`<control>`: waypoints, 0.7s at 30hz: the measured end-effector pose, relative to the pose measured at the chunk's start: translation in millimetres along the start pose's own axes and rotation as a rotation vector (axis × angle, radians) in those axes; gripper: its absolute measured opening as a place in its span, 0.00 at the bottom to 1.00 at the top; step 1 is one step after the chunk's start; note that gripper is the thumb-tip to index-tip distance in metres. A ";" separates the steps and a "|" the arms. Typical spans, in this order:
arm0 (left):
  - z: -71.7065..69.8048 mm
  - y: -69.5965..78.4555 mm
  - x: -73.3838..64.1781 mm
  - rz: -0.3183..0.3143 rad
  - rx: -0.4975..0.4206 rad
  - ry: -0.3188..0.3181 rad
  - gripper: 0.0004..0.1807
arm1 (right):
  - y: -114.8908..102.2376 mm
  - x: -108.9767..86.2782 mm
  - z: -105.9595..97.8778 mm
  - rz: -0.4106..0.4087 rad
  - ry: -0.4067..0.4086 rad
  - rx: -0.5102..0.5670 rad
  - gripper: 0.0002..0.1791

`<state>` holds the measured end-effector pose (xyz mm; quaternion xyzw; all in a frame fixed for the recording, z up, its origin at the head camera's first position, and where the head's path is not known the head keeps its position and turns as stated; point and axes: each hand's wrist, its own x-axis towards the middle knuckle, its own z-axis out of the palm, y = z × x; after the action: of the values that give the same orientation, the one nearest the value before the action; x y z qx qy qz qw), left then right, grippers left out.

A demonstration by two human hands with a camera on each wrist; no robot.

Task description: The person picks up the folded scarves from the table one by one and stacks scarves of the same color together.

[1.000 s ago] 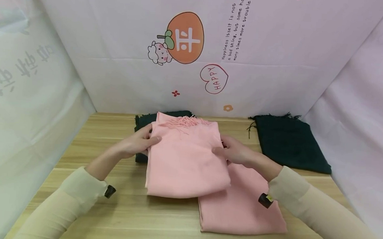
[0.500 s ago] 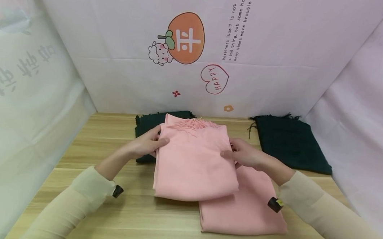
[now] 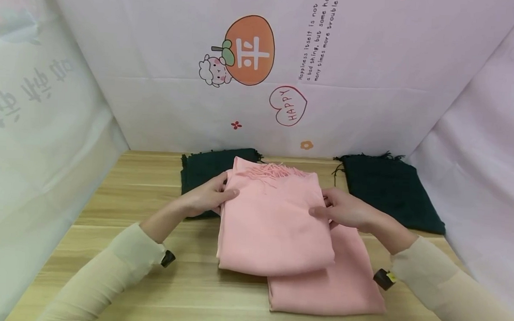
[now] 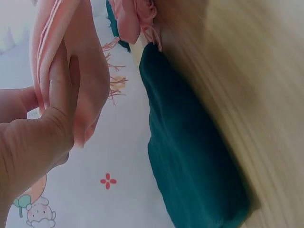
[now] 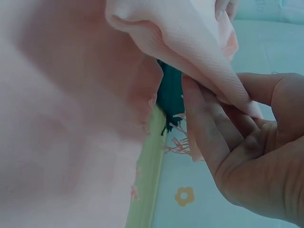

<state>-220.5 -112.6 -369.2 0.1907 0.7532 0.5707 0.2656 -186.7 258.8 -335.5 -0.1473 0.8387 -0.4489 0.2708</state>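
A folded pink scarf [image 3: 277, 224] with a fringe along its far end is held up between both hands. My left hand [image 3: 207, 195] pinches its left edge, thumb on top and fingers beneath; the left wrist view shows the layers between thumb and fingers. At the opposite edge my right hand [image 3: 346, 209] grips in the same way, its fingers under the cloth [image 5: 199, 52]. Below and to the right, a second folded pink scarf [image 3: 328, 295] lies on the table, partly covered by the held one in the head view.
Two folded dark green scarves lie at the back of the wooden table [image 3: 145, 290]: one back left [image 3: 208, 165], partly hidden behind the held scarf, and one back right [image 3: 388, 191]. A white printed cloth [image 3: 172, 107] hangs behind, with more white cloth at both sides.
Both hands have carried the held pink scarf to the right and slightly nearer the person. It overlaps more of the lower pink scarf, and more of the left green scarf shows.
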 end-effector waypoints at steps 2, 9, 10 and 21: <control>3.4 -1.5 2.6 -0.002 -0.008 -0.001 0.32 | 1.2 -3.9 -2.1 -0.001 0.001 -0.002 0.23; 15.3 -2.7 10.0 -0.007 -0.042 0.062 0.36 | 6.6 -12.7 -7.0 -0.016 0.007 0.008 0.22; 16.7 -3.1 10.7 -0.007 -0.040 0.085 0.38 | 7.2 -13.3 -7.4 -0.016 0.009 0.010 0.22; 27.7 -8.9 13.7 0.159 0.057 0.156 0.27 | 9.5 -18.6 -7.7 -0.036 0.005 0.028 0.21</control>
<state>-214.0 -85.9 -385.9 0.2123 0.7701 0.5814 0.1545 -176.2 278.4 -333.9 -0.1573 0.8303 -0.4657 0.2625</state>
